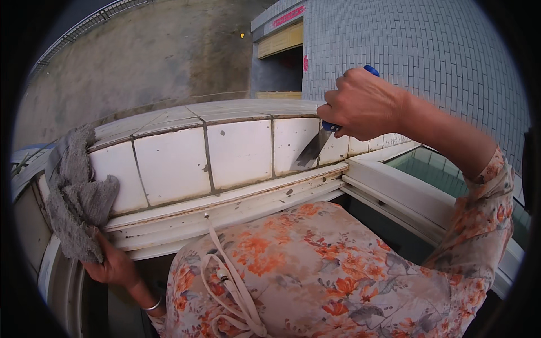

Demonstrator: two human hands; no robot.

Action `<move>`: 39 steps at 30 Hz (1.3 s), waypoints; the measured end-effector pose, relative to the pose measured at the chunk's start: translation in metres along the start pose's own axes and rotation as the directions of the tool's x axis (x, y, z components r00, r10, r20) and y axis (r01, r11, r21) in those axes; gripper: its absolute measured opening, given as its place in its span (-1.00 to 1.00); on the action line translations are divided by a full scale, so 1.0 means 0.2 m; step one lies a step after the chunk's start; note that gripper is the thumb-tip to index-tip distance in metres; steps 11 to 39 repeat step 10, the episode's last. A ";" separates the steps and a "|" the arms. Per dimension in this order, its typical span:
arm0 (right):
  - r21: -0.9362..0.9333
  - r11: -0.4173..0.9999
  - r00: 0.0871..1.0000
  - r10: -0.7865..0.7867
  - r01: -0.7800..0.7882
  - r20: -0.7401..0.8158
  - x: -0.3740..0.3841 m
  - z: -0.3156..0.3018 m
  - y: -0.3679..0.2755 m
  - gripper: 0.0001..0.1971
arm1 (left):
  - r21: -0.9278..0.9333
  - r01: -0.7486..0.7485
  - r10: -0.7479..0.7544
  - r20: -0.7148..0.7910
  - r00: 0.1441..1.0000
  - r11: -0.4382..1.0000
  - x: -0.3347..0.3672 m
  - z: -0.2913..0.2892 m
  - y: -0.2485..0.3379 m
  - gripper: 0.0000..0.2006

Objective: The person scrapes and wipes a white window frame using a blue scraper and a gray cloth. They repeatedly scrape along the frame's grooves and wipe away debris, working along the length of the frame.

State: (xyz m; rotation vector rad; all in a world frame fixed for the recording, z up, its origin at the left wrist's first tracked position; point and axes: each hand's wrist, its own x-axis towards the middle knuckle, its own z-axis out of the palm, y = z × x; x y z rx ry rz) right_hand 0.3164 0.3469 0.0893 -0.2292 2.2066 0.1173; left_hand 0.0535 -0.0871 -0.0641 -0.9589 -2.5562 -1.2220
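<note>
My right hand (369,104) is closed round the blue handle of a scraper (311,151), whose flat metal blade points down and to the left. The blade's edge meets the lower part of the white wall tiles (239,152), close above the window frame (231,207). Dark grout lines and specks mark these tiles. At the far left, my left hand (115,262) grips the lower end of a grey cloth (81,191). The cloth hangs bunched over the corner of the tiled ledge. Part of the left fingers is hidden behind it.
A white sliding window sash (406,186) with greenish glass stands to the right. Past the tiled ledge lies a concrete ground (169,50) far below, with a railing (90,22) at its edge. A grey brick-patterned wall (417,39) rises at the upper right.
</note>
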 end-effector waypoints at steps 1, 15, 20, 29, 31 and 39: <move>0.008 1.000 1.000 0.017 -0.017 0.015 0.01 -0.04 -0.05 -0.70 | 0.012 -0.006 0.006 0.005 1.000 1.000 0.00 0.00 0.00 -0.67; -0.207 0.971 0.992 -0.116 0.122 0.041 0.07 -0.26 -0.14 -0.96 | 0.019 -0.013 0.013 0.000 1.000 1.000 -0.01 0.00 0.01 -0.64; -0.207 0.971 0.992 -0.116 0.122 0.041 0.07 -0.26 -0.14 -0.96 | 0.019 -0.013 0.013 0.000 1.000 1.000 -0.01 0.00 0.01 -0.64; -0.207 0.971 0.992 -0.116 0.122 0.041 0.07 -0.26 -0.14 -0.96 | 0.019 -0.013 0.013 0.000 1.000 1.000 -0.01 0.00 0.01 -0.64; -0.207 0.971 0.992 -0.116 0.122 0.041 0.07 -0.26 -0.14 -0.96 | 0.019 -0.013 0.013 0.000 1.000 1.000 -0.01 0.00 0.01 -0.64; -0.207 0.971 0.992 -0.116 0.122 0.041 0.07 -0.26 -0.14 -0.96 | 0.019 -0.013 0.013 0.000 1.000 1.000 -0.01 0.00 0.01 -0.64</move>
